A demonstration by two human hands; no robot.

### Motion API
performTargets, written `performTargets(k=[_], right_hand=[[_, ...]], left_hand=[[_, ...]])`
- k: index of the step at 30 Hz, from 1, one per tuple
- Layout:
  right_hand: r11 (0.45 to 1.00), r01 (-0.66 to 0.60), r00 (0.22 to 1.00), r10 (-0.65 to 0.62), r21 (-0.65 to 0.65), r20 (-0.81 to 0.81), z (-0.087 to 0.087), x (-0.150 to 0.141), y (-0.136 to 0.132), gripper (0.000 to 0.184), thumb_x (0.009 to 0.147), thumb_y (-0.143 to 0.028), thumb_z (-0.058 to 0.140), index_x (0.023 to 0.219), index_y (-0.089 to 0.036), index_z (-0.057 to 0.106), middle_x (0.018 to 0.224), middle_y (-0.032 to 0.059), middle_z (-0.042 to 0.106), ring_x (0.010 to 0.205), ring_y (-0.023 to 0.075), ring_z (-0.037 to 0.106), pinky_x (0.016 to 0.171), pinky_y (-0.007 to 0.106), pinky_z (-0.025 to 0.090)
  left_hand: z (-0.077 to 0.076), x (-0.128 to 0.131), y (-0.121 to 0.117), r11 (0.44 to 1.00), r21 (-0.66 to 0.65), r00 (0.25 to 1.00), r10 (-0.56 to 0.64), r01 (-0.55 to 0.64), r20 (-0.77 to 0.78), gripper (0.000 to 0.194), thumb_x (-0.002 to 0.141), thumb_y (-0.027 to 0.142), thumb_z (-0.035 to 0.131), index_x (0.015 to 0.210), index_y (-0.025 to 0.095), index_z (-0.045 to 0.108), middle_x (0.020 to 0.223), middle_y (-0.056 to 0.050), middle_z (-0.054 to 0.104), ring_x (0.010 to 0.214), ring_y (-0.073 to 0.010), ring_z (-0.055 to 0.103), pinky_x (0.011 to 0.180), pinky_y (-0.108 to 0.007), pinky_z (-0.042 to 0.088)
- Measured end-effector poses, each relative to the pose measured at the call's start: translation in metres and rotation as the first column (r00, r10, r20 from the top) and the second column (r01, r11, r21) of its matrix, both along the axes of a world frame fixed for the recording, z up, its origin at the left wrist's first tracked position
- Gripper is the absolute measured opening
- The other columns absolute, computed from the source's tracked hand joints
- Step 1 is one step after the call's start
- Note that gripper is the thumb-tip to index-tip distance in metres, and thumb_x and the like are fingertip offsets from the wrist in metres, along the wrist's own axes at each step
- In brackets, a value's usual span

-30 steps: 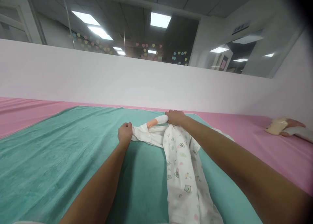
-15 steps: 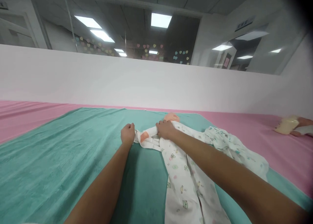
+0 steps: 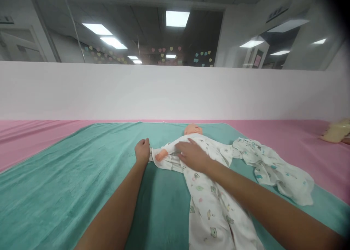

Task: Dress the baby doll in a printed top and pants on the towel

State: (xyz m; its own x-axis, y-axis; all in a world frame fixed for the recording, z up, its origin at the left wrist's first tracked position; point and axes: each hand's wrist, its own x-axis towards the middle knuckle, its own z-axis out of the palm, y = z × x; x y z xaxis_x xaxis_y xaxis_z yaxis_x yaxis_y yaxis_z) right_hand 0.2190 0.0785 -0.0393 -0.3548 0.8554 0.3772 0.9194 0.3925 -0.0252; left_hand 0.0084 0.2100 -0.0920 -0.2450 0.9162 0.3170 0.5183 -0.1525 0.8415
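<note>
Left hand (image 3: 142, 151) still closed in a fist on the end of the sleeve (image 3: 153, 155) of the printed garment (image 3: 205, 210). Right hand (image 3: 193, 156), earlier clasped round the sleeved arm, now loosened, fingers spread over the garment front. Doll (image 3: 193, 129) lies on the green sheet (image 3: 68, 184), head at far end; its hand shows between the two hands. Spotted cloth (image 3: 287, 177) more exposed at right. Sign (image 3: 278, 12) upper right: lettering illegible.

Doll (image 3: 193, 129) | lying on teal blanket (image 3: 68, 177) | printed white garment (image 3: 203, 195) over body, sleeve (image 3: 166, 165) bunched
</note>
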Motion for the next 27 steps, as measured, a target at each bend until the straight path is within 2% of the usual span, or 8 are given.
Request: performTargets(k=[4, 7, 11, 16, 19, 21, 24, 27], right_hand=[[0.971, 0.239, 0.955, -0.231, 0.020, -0.187, -0.004, 0.076, -0.005, 0.042, 0.094, -0.036, 0.027, 0.129, -0.020, 0.045, 0.132, 0.0065, 0.051, 0.121, 0.0203, 0.044, 0.104, 0.036, 0.027], [0.926, 0.363, 0.892, -0.377, -0.105, -0.249, -0.029, 0.136, -0.015, 0.046, 0.095, -0.037, 0.022, 0.132, -0.021, 0.042, 0.134, 0.0065, 0.050, 0.119, 0.0209, 0.047, 0.099, 0.034, 0.033], [0.827, 0.559, 0.811, -0.559, -0.053, -0.172, -0.065, 0.194, -0.034, 0.043, 0.090, -0.038, 0.036, 0.127, -0.017, 0.047, 0.129, 0.0130, 0.052, 0.118, 0.0270, 0.046, 0.096, 0.039, 0.032], [0.772, 0.635, 0.757, -0.627, -0.020, -0.185, -0.072, 0.215, -0.039, 0.035, 0.090, -0.042, 0.037, 0.107, -0.018, 0.056, 0.107, 0.0120, 0.061, 0.106, 0.0265, 0.051, 0.091, 0.037, 0.033], [0.743, 0.665, 0.706, -0.656, -0.070, -0.266, -0.068, 0.223, -0.034, 0.039, 0.092, -0.045, 0.033, 0.098, -0.016, 0.058, 0.106, 0.0126, 0.060, 0.103, 0.0246, 0.052, 0.087, 0.033, 0.035], [0.723, 0.681, 0.664, -0.676, -0.114, -0.319, -0.068, 0.229, -0.032, 0.041, 0.092, -0.046, 0.031, 0.095, -0.015, 0.058, 0.108, 0.0138, 0.059, 0.100, 0.0233, 0.053, 0.084, 0.031, 0.036], [0.735, 0.661, 0.667, -0.668, -0.151, -0.331, -0.071, 0.233, -0.032, 0.041, 0.093, -0.044, 0.029, 0.095, -0.015, 0.058, 0.104, 0.0134, 0.059, 0.099, 0.0221, 0.053, 0.082, 0.030, 0.036], [0.786, 0.606, 0.733, -0.611, -0.121, -0.299, -0.071, 0.231, -0.034, 0.040, 0.091, -0.048, 0.034, 0.100, -0.016, 0.057, 0.107, 0.0119, 0.059, 0.103, 0.0232, 0.050, 0.086, 0.032, 0.034]], left_hand=[[0.003, 0.002, -0.004, 1.000, -0.001, 1.000, -0.008, 0.008, -0.012, 0.033, 0.082, 0.039, 0.039, 0.061, 0.018, 0.053, 0.063, -0.001, 0.059, 0.062, -0.0154, 0.051, 0.057, -0.025, 0.035], [0.008, 0.003, -0.009, 1.000, 0.001, 0.999, -0.006, 0.006, -0.032, 0.032, 0.082, 0.039, 0.040, 0.061, 0.018, 0.053, 0.064, -0.001, 0.059, 0.062, -0.0160, 0.052, 0.058, -0.025, 0.036], [0.013, 0.009, -0.017, 1.000, 0.000, 0.993, -0.009, 0.009, -0.115, 0.033, 0.082, 0.041, 0.041, 0.063, 0.019, 0.055, 0.063, -0.002, 0.060, 0.063, -0.0181, 0.053, 0.059, -0.027, 0.036], [0.021, 0.034, -0.037, 0.974, 0.160, 0.902, -0.078, 0.160, -0.425, 0.028, 0.081, 0.039, 0.041, 0.077, 0.021, 0.062, 0.091, -0.006, 0.066, 0.088, -0.0247, 0.057, 0.077, -0.032, 0.041], [0.035, 0.065, -0.060, 0.924, 0.293, 0.889, -0.092, 0.244, -0.448, 0.024, 0.080, 0.036, 0.042, 0.085, 0.023, 0.062, 0.101, -0.005, 0.064, 0.098, -0.0250, 0.055, 0.085, -0.033, 0.041], [0.050, 0.094, -0.080, 0.905, 0.308, 0.899, -0.151, 0.293, -0.412, 0.024, 0.082, 0.036, 0.042, 0.090, 0.025, 0.062, 0.103, -0.004, 0.063, 0.097, -0.0236, 0.056, 0.085, -0.032, 0.043], [0.073, 0.148, -0.104, 0.874, 0.209, 0.831, -0.307, 0.439, -0.463, 0.025, 0.082, 0.035, 0.044, 0.098, 0.026, 0.061, 0.112, -0.002, 0.060, 0.103, -0.0221, 0.054, 0.087, -0.030, 0.042], [0.087, 0.205, -0.106, 0.810, -0.032, 0.625, -0.476, 0.586, -0.619, 0.030, 0.081, 0.034, 0.048, 0.107, 0.026, 0.062, 0.123, -0.001, 0.056, 0.113, -0.0225, 0.048, 0.093, -0.030, 0.038]])
